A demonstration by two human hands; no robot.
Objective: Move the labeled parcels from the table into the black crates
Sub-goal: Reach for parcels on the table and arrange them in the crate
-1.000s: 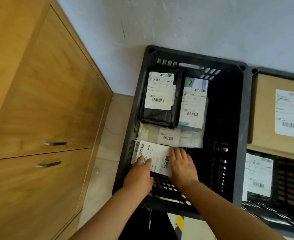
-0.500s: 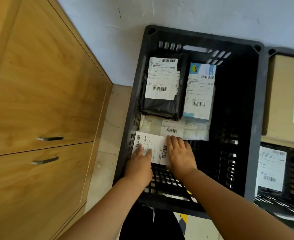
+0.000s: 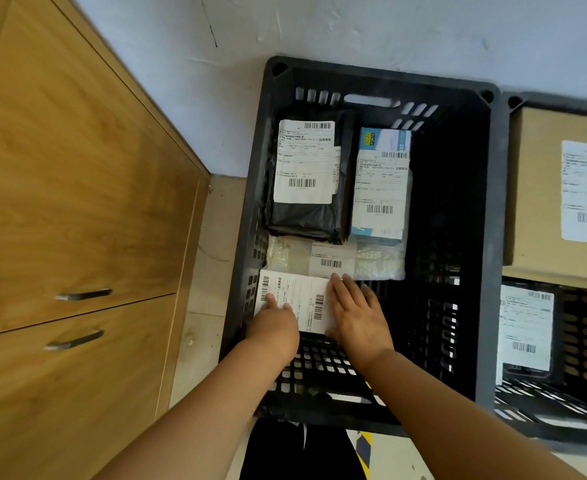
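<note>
Parcel with white label (image 3: 295, 303) lies flat in near-left part of black crate (image 3: 486, 237), label up, barcodes along its left and right ends. Left hand (image 3: 273, 323) rests on its near-left edge, knuckles toward camera; how its fingers (image 3: 270, 299) lie, cannot tell. Right hand (image 3: 358, 317) lies palm down on its right end, fingers (image 3: 342, 289) straight and close together.

Just beyond, touching or nearly so: clear bubble-wrap parcel (image 3: 337, 259) lying crosswise. Behind that, side by side: black bag parcel (image 3: 306, 178) on left, blue-and-white box (image 3: 380, 188) on right, both labelled. Right half of crate floor bare.

Second black crate (image 3: 562, 393) at right, against the first: brown carton (image 3: 541, 195) at far end, dark labelled parcel (image 3: 525, 327) nearer. Wooden cabinet (image 3: 77, 220) with two drawer handles at left; pale wall (image 3: 354, 29) behind.
</note>
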